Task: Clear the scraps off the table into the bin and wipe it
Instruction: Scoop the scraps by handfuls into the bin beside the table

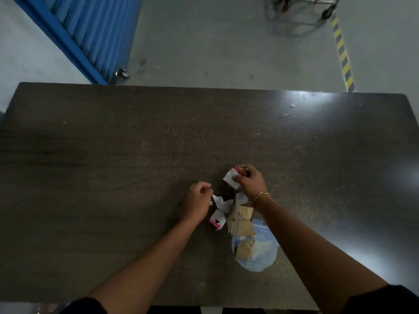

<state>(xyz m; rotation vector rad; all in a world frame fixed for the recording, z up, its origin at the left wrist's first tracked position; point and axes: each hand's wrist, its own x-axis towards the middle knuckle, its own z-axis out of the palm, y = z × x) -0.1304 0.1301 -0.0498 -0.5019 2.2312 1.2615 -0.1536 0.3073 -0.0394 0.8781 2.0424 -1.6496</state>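
A small heap of scraps lies on the dark table (113,155), right of centre and toward the near side. My right hand (250,181) grips a bunch of white and red paper scraps (230,177) at the far end of the heap. My left hand (199,196) has curled fingers and pinches the edge of a white paper piece (221,201). Below lie a white-and-pink scrap (217,219), fringed brown cardboard pieces (241,219) and a round blue-and-white printed sheet (260,250) with another brown piece on it. No bin is in view.
Beyond the table's far edge is grey floor with a blue wheeled rack (90,30) at the left, a metal trolley (306,7) at the top right and a yellow-black floor stripe (343,55).
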